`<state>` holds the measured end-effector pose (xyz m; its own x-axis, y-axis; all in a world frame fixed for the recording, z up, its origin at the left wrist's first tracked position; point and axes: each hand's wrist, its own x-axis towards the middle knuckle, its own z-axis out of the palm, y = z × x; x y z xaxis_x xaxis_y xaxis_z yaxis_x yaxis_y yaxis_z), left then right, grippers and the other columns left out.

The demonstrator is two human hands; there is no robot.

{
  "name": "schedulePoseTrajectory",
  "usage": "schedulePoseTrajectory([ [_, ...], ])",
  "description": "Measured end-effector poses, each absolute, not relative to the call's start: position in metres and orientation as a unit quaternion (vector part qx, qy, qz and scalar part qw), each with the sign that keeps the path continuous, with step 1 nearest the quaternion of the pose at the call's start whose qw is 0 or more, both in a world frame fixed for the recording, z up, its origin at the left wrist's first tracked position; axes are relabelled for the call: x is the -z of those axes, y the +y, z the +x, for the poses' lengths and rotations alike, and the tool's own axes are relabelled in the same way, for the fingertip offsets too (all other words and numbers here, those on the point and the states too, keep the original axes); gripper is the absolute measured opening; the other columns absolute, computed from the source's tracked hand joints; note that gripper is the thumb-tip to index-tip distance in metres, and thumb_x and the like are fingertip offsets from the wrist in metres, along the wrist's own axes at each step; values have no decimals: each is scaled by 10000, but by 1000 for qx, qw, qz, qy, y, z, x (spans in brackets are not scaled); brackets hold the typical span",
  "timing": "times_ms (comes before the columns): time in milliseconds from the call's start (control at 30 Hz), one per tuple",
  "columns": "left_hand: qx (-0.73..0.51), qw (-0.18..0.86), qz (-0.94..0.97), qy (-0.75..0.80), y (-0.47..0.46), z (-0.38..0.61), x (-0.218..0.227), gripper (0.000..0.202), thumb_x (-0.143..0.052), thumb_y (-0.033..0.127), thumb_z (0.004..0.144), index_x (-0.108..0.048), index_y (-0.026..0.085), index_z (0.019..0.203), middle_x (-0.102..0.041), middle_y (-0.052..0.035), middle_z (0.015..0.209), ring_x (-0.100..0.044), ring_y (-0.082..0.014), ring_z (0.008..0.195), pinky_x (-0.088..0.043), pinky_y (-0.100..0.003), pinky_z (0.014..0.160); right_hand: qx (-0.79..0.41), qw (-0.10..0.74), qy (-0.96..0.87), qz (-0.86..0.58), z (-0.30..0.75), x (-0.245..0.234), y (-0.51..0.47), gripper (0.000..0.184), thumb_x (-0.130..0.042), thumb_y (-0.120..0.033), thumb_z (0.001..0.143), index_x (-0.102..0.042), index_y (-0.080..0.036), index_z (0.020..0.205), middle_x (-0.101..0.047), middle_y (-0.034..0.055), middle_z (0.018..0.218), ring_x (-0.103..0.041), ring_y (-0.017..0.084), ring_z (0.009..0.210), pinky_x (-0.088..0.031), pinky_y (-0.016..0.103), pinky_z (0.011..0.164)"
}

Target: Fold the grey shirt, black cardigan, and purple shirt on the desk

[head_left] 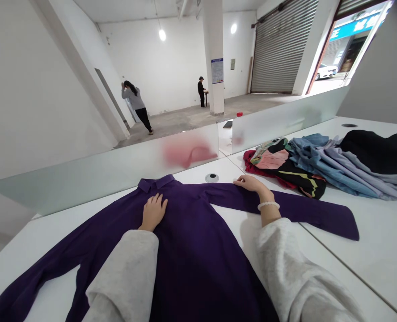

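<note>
A dark purple long-sleeved shirt (198, 241) lies spread on the white table, its collar at the far side. One sleeve stretches out to the right; the other runs down to the lower left. My left hand (154, 212) rests flat on the shirt just below the collar, fingers extended. Over the right sleeve, my right hand (252, 185) bends at the wrist, its fingertips closed at the sleeve's upper edge. A white beaded bracelet (268, 205) circles my right wrist.
Folded and heaped clothes (346, 165) lie at the right of the white table (382, 264). Frosted partitions (94, 179) line its back edge, with something red blurred behind. A round cable hole (212, 178) is beyond the shirt. Two people stand farther off.
</note>
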<state>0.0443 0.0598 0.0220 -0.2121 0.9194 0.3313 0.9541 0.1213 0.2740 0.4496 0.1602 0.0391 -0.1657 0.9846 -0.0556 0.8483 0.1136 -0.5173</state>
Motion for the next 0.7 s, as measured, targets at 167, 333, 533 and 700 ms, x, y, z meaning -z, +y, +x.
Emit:
schedulePoseTrajectory([
  [167,140,20,-664,-734,49,58,-28,463,-426,395,883,-531,144,1257,-458,-169,1396,-332,-347,1336,-248,-566,1063,-261,125,-779,-556,447,-42,157,277,-672,-405,761,-693,-198,944,-706,31,918,-633,162,786,-456,219,695],
  [333,62,25,-794,-604,-16,101,-37,563,-324,483,928,-381,189,1405,-345,-99,1480,-218,-298,1395,-190,-529,1114,-211,119,-778,-580,441,-36,159,201,-674,-291,762,-689,-185,933,-696,48,941,-624,176,827,-446,237,720],
  [533,59,-17,-885,-462,-131,127,-17,690,-398,460,921,-35,287,1481,-277,-49,1506,-273,-274,1377,-309,-505,1086,-131,146,-729,-656,434,-43,153,280,-548,-208,843,-622,-139,1104,-648,149,1095,-592,260,1004,-431,345,830],
  [700,62,8,-899,-433,-159,121,-9,765,-429,446,909,47,262,1478,-312,-93,1476,-336,-318,1340,-380,-534,1027,-87,193,-765,-608,386,-90,135,321,-450,-200,892,-585,-165,1181,-603,134,1192,-540,261,1107,-389,368,920],
])
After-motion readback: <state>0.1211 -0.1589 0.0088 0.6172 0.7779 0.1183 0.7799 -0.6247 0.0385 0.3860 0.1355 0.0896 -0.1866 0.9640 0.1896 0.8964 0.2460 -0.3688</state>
